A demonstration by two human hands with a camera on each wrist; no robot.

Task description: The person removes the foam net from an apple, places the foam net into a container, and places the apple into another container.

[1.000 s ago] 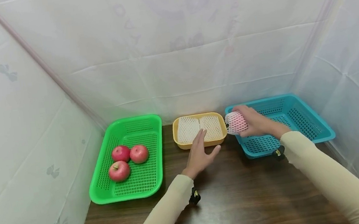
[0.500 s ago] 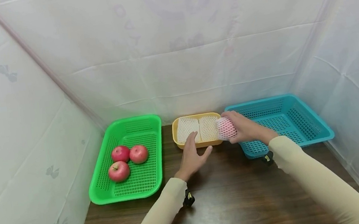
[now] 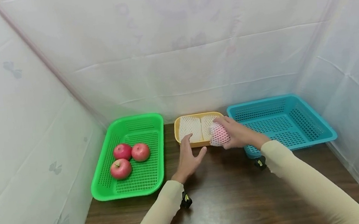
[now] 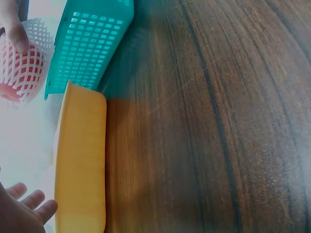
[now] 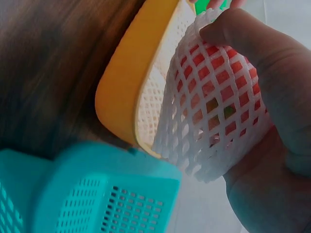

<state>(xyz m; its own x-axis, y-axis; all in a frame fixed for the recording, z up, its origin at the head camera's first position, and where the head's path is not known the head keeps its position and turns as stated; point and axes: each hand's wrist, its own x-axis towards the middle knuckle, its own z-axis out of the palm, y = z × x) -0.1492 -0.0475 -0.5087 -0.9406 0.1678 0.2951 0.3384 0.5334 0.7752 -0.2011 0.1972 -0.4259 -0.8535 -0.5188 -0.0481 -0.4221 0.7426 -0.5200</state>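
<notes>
My right hand [image 3: 237, 133] grips a red apple in a white foam net [image 3: 219, 134] above the right front edge of a small yellow tray [image 3: 200, 144]. The right wrist view shows the thumb pressing the net around the apple [image 5: 214, 99], with red skin showing through the mesh. Flat white foam nets [image 3: 189, 128] lie in two side-by-side stacks inside the tray. In front of the tray my left hand [image 3: 186, 162] holds nothing, fingers spread and thumb apart. Its fingertips [image 4: 47, 209] appear beside the tray wall in the left wrist view.
On the left, a green basket [image 3: 129, 194] holds three bare red apples [image 3: 120, 169]. A blue basket [image 3: 278, 126] stands right of the tray, beneath the right forearm. Everything rests on a dark wooden table [image 3: 231, 202], with white sheeting [image 3: 175, 75] behind and at both sides.
My right hand has carried the netted apple leftward from the blue basket's edge to above the tray's front. The left hand has drawn back slightly toward me and to the left.
</notes>
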